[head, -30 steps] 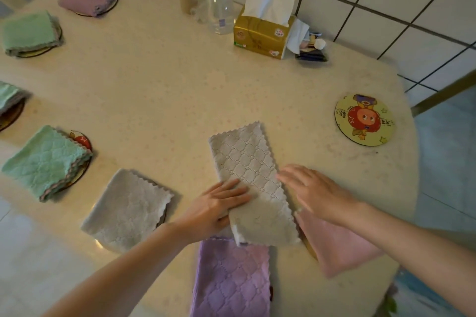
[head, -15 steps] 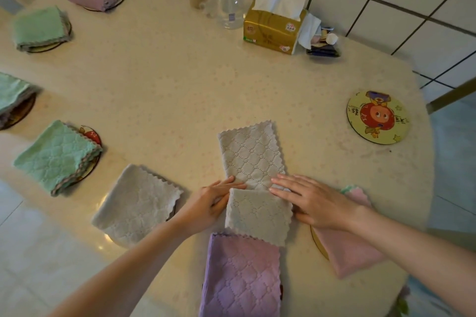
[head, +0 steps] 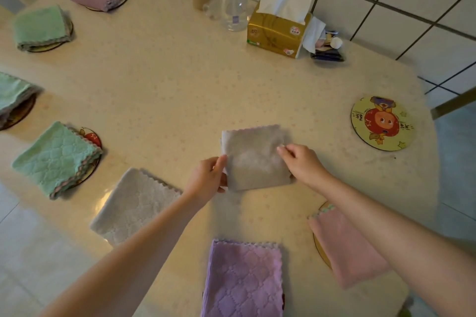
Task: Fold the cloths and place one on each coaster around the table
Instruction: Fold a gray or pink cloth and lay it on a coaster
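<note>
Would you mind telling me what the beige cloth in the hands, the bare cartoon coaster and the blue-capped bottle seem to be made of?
Beige cloth: soft plush fabric, probably microfibre; matte, fuzzy pile and a zigzag-cut edge.
Cartoon coaster: a thin rigid disc, perhaps wood or cork board; printed matte face, dark edge.
Bottle: clear plastic, seemingly; see-through glossy body with a blue pump top.
</note>
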